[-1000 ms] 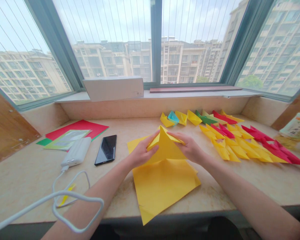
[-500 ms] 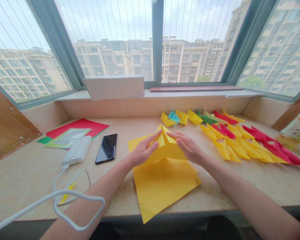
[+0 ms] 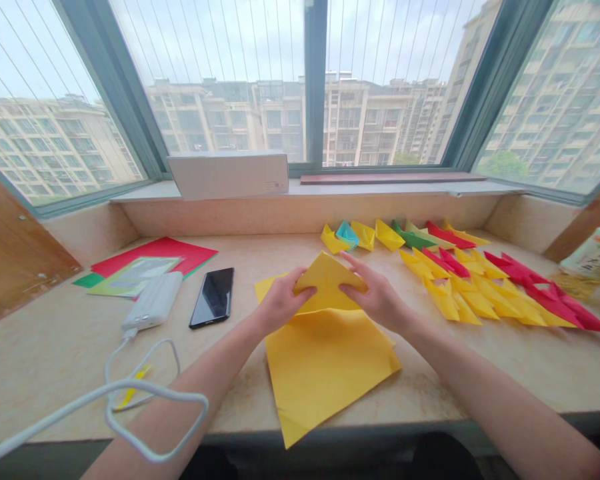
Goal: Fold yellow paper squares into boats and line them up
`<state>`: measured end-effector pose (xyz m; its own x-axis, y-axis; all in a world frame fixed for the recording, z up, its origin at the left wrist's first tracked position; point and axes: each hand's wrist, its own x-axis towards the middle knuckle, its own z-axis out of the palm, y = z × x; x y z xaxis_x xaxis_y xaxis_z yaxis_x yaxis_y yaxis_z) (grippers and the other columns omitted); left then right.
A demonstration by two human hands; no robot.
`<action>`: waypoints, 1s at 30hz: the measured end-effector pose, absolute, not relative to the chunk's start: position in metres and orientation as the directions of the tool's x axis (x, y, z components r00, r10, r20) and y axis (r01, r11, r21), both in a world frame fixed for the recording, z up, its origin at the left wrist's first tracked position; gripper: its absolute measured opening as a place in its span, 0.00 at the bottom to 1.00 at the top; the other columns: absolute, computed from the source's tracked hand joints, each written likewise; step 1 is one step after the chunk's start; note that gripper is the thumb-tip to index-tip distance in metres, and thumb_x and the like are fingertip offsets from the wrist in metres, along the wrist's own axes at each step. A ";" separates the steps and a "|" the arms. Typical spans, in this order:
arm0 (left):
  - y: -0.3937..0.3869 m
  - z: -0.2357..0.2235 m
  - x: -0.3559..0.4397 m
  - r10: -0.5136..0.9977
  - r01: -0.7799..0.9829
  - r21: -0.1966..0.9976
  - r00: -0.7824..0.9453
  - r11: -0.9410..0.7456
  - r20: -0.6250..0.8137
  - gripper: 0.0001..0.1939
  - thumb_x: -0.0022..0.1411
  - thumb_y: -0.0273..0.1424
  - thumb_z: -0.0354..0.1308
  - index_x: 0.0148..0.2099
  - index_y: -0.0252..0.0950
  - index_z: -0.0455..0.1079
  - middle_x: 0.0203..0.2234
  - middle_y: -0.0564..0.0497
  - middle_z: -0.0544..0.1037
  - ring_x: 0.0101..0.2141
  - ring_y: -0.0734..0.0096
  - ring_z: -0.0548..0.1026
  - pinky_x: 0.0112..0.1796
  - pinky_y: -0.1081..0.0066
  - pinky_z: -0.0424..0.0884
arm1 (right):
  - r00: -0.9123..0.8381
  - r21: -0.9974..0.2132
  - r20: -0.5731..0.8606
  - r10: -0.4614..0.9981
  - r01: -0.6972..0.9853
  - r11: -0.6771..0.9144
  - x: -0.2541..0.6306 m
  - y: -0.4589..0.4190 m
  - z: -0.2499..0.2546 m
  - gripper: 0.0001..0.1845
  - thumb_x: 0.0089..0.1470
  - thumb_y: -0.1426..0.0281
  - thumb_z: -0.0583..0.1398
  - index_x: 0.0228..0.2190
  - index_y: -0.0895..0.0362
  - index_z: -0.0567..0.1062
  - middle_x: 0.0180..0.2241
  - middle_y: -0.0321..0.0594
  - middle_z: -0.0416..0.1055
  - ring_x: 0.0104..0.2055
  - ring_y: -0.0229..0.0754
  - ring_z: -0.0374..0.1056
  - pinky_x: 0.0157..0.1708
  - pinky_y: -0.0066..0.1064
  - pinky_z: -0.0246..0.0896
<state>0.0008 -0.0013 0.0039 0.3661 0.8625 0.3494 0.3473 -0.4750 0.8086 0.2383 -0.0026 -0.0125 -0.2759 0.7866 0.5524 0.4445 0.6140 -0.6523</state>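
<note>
Between my two hands is a folded piece of yellow paper (image 3: pixel 326 279), its peak pointing away from me and a faint crease down its middle. My left hand (image 3: pixel 286 300) pinches its left corner, thumb on the near face. My right hand (image 3: pixel 375 290) grips the right corner with the thumb in front, the index finger stretched up along the edge. Beneath, yellow sheets (image 3: pixel 330 373) lie on the countertop, the nearest corner hanging over its front edge.
Folded paper boats (image 3: pixel 480 293) in yellow, red, green and blue stand in rows at the right. On the left are a black phone (image 3: pixel 212 297), a white power bank (image 3: pixel 155 300) with a looping cable (image 3: pixel 145 387), and coloured sheets (image 3: pixel 155 257). A bottle (image 3: pixel 597 253) stands far right.
The folded yellow paper has turned from an open two-flap face to a flatter face. Both thumbs have moved onto its near side. The sheets beneath have stayed in place.
</note>
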 end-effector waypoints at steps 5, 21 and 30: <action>-0.011 0.008 0.006 0.867 0.300 0.856 0.412 -0.420 0.281 0.23 0.61 0.40 0.61 0.55 0.35 0.66 0.44 0.45 0.80 0.41 0.60 0.78 0.39 0.69 0.73 | -0.283 -0.571 0.608 0.742 0.493 0.656 0.240 -0.004 -0.012 0.34 0.58 0.71 0.60 0.63 0.46 0.59 0.57 0.41 0.70 0.54 0.50 0.72 0.54 0.45 0.68; -0.015 0.011 0.003 0.600 0.563 0.272 0.550 -0.780 0.581 0.12 0.70 0.29 0.49 0.47 0.37 0.74 0.36 0.48 0.83 0.35 0.65 0.80 0.36 0.71 0.71 | -0.457 -0.255 0.731 0.507 0.506 0.824 0.223 -0.019 -0.007 0.12 0.62 0.67 0.60 0.47 0.53 0.75 0.40 0.42 0.80 0.40 0.47 0.76 0.44 0.40 0.69; -0.019 0.012 0.008 0.488 0.523 0.127 0.644 -0.843 0.589 0.13 0.66 0.34 0.57 0.51 0.35 0.70 0.41 0.45 0.82 0.41 0.59 0.80 0.40 0.65 0.75 | -0.435 -0.176 0.802 0.411 0.484 0.857 0.228 -0.020 -0.006 0.12 0.62 0.75 0.58 0.46 0.53 0.77 0.38 0.41 0.80 0.39 0.44 0.74 0.41 0.37 0.68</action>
